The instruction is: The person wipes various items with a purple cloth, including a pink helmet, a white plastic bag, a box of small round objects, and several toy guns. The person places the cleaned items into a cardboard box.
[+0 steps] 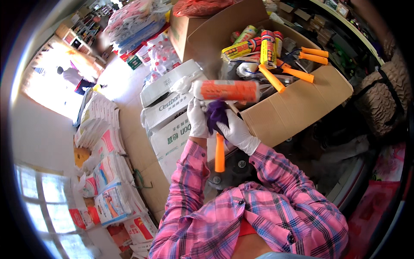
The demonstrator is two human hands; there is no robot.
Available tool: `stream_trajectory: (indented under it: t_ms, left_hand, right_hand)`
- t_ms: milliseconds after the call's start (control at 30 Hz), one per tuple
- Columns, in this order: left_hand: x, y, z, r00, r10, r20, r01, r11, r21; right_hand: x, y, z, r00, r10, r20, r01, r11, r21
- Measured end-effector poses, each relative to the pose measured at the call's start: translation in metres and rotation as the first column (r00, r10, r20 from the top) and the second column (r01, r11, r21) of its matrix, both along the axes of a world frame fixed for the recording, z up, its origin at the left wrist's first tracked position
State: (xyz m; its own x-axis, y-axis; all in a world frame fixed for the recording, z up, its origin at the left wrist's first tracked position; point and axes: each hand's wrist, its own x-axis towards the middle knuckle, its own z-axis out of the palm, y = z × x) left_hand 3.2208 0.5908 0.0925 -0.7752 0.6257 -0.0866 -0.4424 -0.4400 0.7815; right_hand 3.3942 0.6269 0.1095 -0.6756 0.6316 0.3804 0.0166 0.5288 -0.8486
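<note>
In front of me, a roller (pixel 228 90) in an orange-and-white printed wrap lies sideways above my hands, with its orange handle (pixel 220 153) pointing down toward me. A bunched purple cloth (pixel 217 114) covers the middle of it, between the roller head and the handle. My left hand (pixel 197 120), in a white glove, is closed at the cloth's left side, just under the roller head. My right hand (pixel 239 133), also gloved in white, has its fingers curled against the cloth from the right. The roller's frame is hidden under the cloth.
An open cardboard box (pixel 297 103) holds several orange-handled rollers (pixel 271 77) and yellow-and-red wrapped rolls (pixel 268 47). White printed cartons (pixel 168 116) stand left of it. Stacked packages (pixel 114 194) line the left wall. Bagged goods (pixel 133 21) are piled farther back. A person (pixel 73 77) is near the bright doorway.
</note>
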Motion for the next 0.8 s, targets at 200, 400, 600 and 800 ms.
stream_trajectory:
  t_ms: [200,400,600,800]
  left_hand:
    - [-0.067,-0.018,-0.012,0.977,0.073,0.2,-0.104,0.983,0.15]
    - [-0.226,-0.033,-0.068,0.967,0.116,0.229,-0.19,0.922,0.336]
    - [-0.273,-0.043,-0.11,0.569,-0.149,-0.809,-0.487,0.731,-0.477]
    - [-0.257,-0.063,-0.075,0.869,0.089,-0.488,-0.473,0.443,-0.762]
  right_hand:
    - [0.037,0.064,0.005,0.849,-0.401,-0.345,0.27,0.89,-0.368]
    - [0.063,0.006,0.029,0.943,-0.002,0.334,0.036,0.995,-0.094]
    - [0.052,-0.009,0.016,0.927,0.088,0.364,-0.062,0.995,-0.082]
    - [0.093,0.055,0.048,0.972,0.029,0.232,-0.06,0.99,0.127]
